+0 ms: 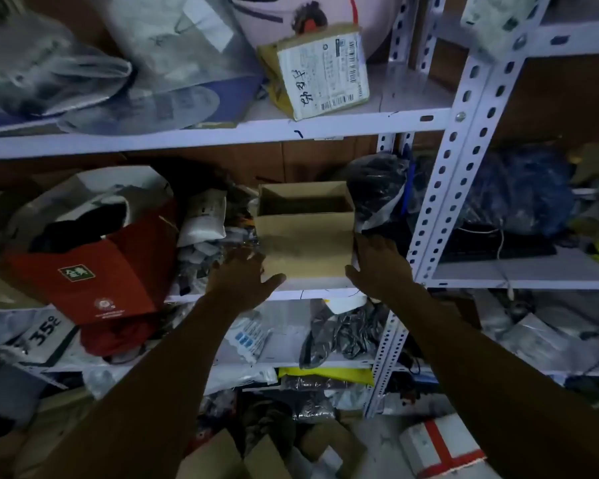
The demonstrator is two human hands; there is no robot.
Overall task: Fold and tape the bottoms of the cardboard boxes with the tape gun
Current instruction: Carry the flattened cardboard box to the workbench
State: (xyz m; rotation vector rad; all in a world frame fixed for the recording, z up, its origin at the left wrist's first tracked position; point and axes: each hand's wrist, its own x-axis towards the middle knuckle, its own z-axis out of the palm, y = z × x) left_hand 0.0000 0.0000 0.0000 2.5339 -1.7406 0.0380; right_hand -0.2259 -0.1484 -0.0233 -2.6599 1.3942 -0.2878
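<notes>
A small brown cardboard box stands upright with its top open on the middle shelf of a white metal rack. My left hand lies at the box's lower left corner with the fingers spread and the thumb under the front edge. My right hand presses flat against the box's right side. No tape gun is in view.
A red paper bag sits left of the box, a dark plastic bag right of it. A labelled parcel lies on the shelf above. The rack's upright post stands close on the right. More cardboard boxes lie on the floor.
</notes>
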